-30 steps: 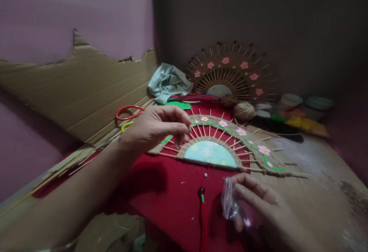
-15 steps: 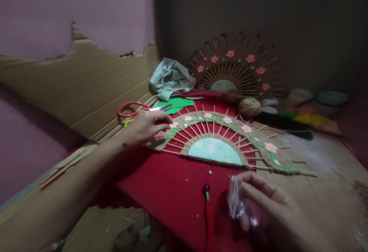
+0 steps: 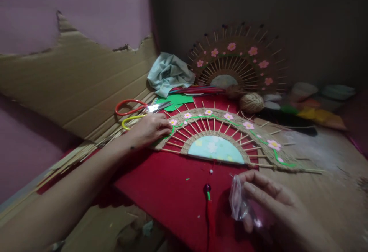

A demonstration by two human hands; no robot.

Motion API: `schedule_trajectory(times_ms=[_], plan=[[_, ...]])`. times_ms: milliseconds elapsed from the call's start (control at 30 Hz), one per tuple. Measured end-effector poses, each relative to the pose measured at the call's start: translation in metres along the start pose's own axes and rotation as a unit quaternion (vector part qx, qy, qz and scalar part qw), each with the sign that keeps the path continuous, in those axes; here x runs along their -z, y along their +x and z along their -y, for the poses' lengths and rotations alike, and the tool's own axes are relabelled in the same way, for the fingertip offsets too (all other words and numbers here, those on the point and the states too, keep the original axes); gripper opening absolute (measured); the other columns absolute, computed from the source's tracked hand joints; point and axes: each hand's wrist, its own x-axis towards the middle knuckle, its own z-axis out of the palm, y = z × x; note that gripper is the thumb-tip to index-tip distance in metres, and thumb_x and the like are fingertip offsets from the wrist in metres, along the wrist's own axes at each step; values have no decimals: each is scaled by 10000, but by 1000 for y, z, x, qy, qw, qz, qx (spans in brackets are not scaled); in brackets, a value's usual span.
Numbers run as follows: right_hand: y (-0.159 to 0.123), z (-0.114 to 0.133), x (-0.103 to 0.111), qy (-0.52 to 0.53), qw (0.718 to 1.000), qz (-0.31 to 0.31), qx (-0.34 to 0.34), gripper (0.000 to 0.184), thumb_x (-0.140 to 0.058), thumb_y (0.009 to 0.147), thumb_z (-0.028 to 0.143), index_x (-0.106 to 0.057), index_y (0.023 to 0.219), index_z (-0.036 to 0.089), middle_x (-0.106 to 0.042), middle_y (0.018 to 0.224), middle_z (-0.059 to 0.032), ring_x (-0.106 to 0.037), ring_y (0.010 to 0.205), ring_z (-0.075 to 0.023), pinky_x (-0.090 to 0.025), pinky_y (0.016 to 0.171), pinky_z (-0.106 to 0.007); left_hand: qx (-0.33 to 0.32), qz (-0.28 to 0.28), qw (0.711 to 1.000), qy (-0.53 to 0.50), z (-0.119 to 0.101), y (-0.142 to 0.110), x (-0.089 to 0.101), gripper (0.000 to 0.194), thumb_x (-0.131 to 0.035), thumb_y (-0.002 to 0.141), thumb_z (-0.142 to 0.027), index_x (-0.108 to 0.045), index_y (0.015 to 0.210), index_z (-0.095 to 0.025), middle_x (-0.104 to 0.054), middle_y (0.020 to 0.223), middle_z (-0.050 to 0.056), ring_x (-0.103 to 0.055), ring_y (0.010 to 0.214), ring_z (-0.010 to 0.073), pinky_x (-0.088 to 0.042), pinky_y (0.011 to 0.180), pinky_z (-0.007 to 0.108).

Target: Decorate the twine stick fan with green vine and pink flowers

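A decorative hand fan (image 3: 195,139) of thin sticks and woven twine lies on a red sheet, with pink flowers along a green line and a pale blue half-round centre. At its left end my left hand (image 3: 151,130) rests with fingers curled and pressed together, covering part of the woven band; anything between the fingertips is hidden. Below the fan's right side, my right hand (image 3: 266,196) pinches a small clear plastic bag (image 3: 237,202). From the fan's centre hang a white bead, a dark purple bead (image 3: 207,187) and a red tassel (image 3: 211,221).
Scissors (image 3: 130,107) with red and yellow handles lie beyond my left hand, beside green sheets (image 3: 176,100). Behind stand a crumpled pale cloth (image 3: 170,74), a twine ball (image 3: 252,103) and a second flowered fan (image 3: 232,58). Cardboard (image 3: 94,79) leans against the left wall.
My left hand's fingers have curled in more tightly at the fan's left end. The view has shifted slightly. My right hand still holds the plastic bag in about the same place.
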Motion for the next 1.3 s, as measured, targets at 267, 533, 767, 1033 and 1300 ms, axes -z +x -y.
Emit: schedule_trajectory(times_ms=[267,533,767,1033,1300], plan=[[-1,-1,1,2,1000,-12,-4,192,-616,841,369,-575,882,186,-625,634,-10,-548,472,-92,-352,459,-196,-12,9,999,48,1,-8,-2,258,-470,864,-253,-715,904,-182,-683,860,84,-595,746,172,-435,664,286],[-1,2,-3,-6,1000,-18,6,192,-616,839,374,-596,844,183,-620,603,-8,-536,480,-93,-344,464,-201,37,-43,998,15,-5,-11,3,273,-483,886,-326,-696,936,-163,-682,881,90,-585,796,183,-439,707,301],[-1,0,0,-2,1000,-4,5,174,-588,864,360,-594,866,186,-635,635,-16,-531,479,-89,-343,469,-204,-17,-49,996,78,-13,-12,-5,340,-412,925,-330,-708,918,-164,-581,855,101,-496,797,201,-411,728,338],[1,-1,5,-13,1000,23,-4,163,-562,884,349,-579,901,188,-641,691,-20,-561,506,-102,-355,479,-213,-40,-33,986,159,-21,-14,-14,387,-418,928,-402,-692,953,-130,-571,939,129,-463,872,240,-392,803,388],[1,1,3,-20,1000,2,-4,191,-595,856,374,-570,901,190,-637,676,-20,-568,484,-105,-353,452,-202,-31,-15,983,182,-27,-15,-20,354,-455,909,-421,-664,992,-147,-560,1013,140,-447,908,252,-383,821,415]])
